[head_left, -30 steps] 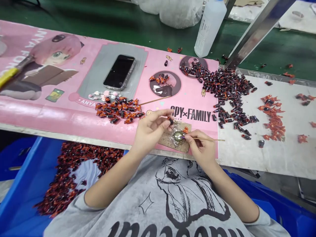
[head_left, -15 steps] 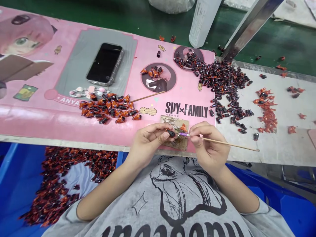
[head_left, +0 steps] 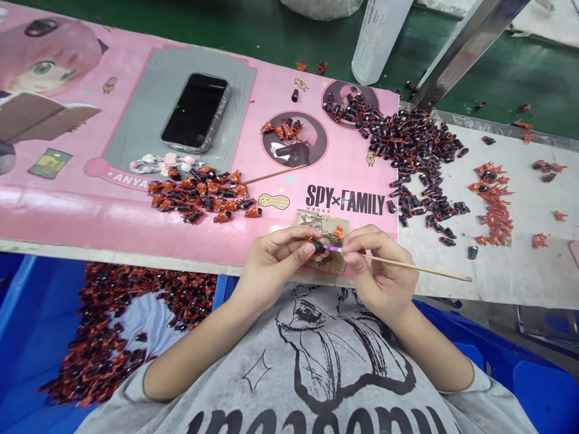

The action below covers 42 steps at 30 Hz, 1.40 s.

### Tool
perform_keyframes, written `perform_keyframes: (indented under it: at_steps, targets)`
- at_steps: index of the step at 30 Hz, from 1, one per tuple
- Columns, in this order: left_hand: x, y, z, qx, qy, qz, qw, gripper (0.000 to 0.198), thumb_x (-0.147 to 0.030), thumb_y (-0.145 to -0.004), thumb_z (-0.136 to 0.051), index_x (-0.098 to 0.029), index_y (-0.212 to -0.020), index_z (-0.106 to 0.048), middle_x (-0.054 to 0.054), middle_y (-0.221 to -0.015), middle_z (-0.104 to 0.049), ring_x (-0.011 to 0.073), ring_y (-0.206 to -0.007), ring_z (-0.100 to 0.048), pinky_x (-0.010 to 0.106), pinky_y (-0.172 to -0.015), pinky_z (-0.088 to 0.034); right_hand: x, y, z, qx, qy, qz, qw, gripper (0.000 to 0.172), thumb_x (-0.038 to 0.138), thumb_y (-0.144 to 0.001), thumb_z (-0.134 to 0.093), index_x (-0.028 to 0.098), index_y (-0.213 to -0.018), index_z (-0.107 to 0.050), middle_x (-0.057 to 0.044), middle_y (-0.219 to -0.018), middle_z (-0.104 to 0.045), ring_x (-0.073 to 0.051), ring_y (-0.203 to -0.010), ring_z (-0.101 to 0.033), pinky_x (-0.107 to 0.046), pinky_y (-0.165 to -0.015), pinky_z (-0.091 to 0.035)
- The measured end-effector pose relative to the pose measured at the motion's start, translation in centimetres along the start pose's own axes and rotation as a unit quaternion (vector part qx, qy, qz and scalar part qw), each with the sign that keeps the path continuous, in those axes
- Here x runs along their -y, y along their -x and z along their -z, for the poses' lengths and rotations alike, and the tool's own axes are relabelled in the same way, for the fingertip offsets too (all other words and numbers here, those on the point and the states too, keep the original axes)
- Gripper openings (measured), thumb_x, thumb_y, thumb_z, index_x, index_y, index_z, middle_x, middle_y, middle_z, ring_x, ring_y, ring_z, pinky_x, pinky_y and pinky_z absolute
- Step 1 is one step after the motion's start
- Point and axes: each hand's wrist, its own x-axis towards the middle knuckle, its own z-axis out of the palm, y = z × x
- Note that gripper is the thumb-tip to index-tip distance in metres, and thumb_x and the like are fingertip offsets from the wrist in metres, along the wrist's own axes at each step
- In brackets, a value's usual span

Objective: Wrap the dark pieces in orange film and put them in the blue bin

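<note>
Left hand [head_left: 277, 259]: pinched a small black-and-orange piece [head_left: 316, 244] between thumb and fingertips.
Right hand [head_left: 379, 271]: gripped a thin wooden stick [head_left: 411, 263] near its purple tip, held just beside the piece.
Handling: wrists braced close together gave steady control.
Underneath: a brown card [head_left: 316, 218] on a pink mat [head_left: 90, 211].
Beyond: heaped orange pieces [head_left: 199, 196] and dark pieces [head_left: 416, 144].

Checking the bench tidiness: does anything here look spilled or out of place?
Yes: a few orange-and-black pieces lie on the green bench surface, beyond the pink mat's far edge, apart from the main piles, so they look dropped.
</note>
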Motion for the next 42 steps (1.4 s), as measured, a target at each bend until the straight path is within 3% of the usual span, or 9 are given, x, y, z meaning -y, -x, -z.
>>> perform_keyframes:
  at_steps: [5, 12, 23, 27, 31, 35, 37, 39, 42]
  targets:
    - [0.1, 0.3, 0.0, 0.009, -0.023, -0.013, 1.000, 0.023, -0.040, -0.069, -0.090, -0.028, -0.087, -0.082, 0.002, -0.083, -0.081, 0.0175, -0.068, -0.075, 0.032, -0.070, -0.066, 0.2, 0.3, 0.1, -0.046, -0.011, -0.025, 0.999, 0.012, 0.027, -0.097, -0.062, 0.021, -0.087, -0.064, -0.003, -0.077, -0.067, -0.016, -0.070, -0.064, -0.031, -0.063, -0.054]
    - [-0.1, 0.8, -0.5, 0.012, -0.022, -0.019, 0.999, 0.019, -0.037, -0.071, -0.089, -0.030, -0.089, -0.083, 0.002, -0.087, -0.082, 0.0180, -0.072, -0.076, 0.032, -0.072, -0.067, 0.4, 0.1, -0.1, -0.102, -0.061, -0.129, 0.985, 0.029, 0.045, -0.095, -0.066, 0.020, -0.081, -0.063, 0.001, -0.069, -0.064, -0.010, -0.054, -0.057, -0.023, -0.049, -0.046]
    - [-0.5, 1.2, -0.8, 0.019, -0.038, -0.028, 0.999, 0.016, -0.037, -0.073, -0.087, -0.032, -0.087, -0.084, 0.002, -0.086, -0.082, 0.0177, -0.072, -0.076, 0.031, -0.071, -0.067, 0.3, 0.4, -0.5, -0.091, -0.072, -0.137, 0.984, 0.022, 0.036, -0.095, -0.067, 0.019, -0.081, -0.063, 0.002, -0.070, -0.062, -0.009, -0.056, -0.057, -0.022, -0.050, -0.046]
    - [-0.7, 1.1, -0.7, 0.016, -0.032, -0.026, 0.999, 0.017, -0.037, -0.071, -0.089, -0.031, -0.087, -0.084, 0.002, -0.084, -0.082, 0.0169, -0.071, -0.076, 0.028, -0.069, -0.066, 0.2, 0.2, 0.0, -0.127, -0.090, -0.114, 0.981, 0.024, 0.040, -0.096, -0.067, 0.020, -0.083, -0.065, 0.001, -0.071, -0.063, -0.009, -0.056, -0.059, -0.022, -0.049, -0.047]
    - [-0.9, 1.4, -0.7, -0.016, -0.036, -0.016, 0.999, 0.018, -0.034, -0.070, -0.090, -0.027, -0.086, -0.084, 0.003, -0.086, -0.082, 0.0161, -0.069, -0.076, 0.026, -0.068, -0.066, -0.8, -0.2, 3.7, -0.234, -0.026, -0.030, 0.971, 0.028, 0.046, -0.100, -0.058, 0.022, -0.089, -0.067, 0.005, -0.058, -0.059, -0.009, -0.043, -0.054, -0.020, -0.039, -0.039]
    - [-1.0, 1.3, -0.6, -0.031, -0.036, -0.009, 0.999, 0.021, -0.035, -0.066, -0.092, -0.027, -0.084, -0.084, 0.002, -0.083, -0.082, 0.0141, -0.067, -0.076, 0.023, -0.069, -0.065, -2.7, 0.9, 10.7, -0.355, 0.147, 0.006, 0.923, 0.039, 0.052, -0.101, -0.049, 0.023, -0.077, -0.057, 0.002, -0.059, -0.062, -0.012, -0.042, -0.056, -0.024, -0.039, -0.038]
    - [-1.0, 1.2, -0.7, -0.029, -0.036, -0.010, 0.999, 0.023, -0.036, -0.064, -0.093, -0.027, -0.083, -0.084, 0.002, -0.081, -0.082, 0.0142, -0.065, -0.075, 0.023, -0.068, -0.065, -3.6, 2.2, 14.3, -0.350, 0.295, -0.039, 0.889, 0.049, 0.059, -0.101, -0.041, 0.024, -0.066, -0.046, -0.002, -0.065, -0.066, -0.015, -0.051, -0.063, -0.028, -0.047, -0.045]
    - [-1.1, 1.0, -1.0, -0.024, -0.034, -0.007, 0.999, 0.025, -0.037, -0.063, -0.094, -0.026, -0.083, -0.084, 0.002, -0.080, -0.082, 0.0147, -0.064, -0.075, 0.023, -0.066, -0.065, -4.6, 3.4, 17.3, -0.301, 0.415, -0.092, 0.854, 0.049, 0.062, -0.095, -0.049, 0.025, -0.062, -0.043, -0.004, -0.069, -0.068, -0.019, -0.062, -0.068, -0.033, -0.060, -0.053]
    - [-1.3, 1.0, -1.6, -0.020, -0.033, -0.001, 0.999, 0.026, -0.037, -0.061, -0.095, -0.025, -0.081, -0.083, 0.003, -0.080, -0.082, 0.0152, -0.064, -0.075, 0.023, -0.064, -0.066, -5.9, 4.3, 20.5, -0.238, 0.481, -0.139, 0.833, 0.033, 0.051, -0.083, -0.065, 0.024, -0.067, -0.056, -0.006, -0.073, -0.071, -0.023, -0.069, -0.068, -0.038, -0.068, -0.055]
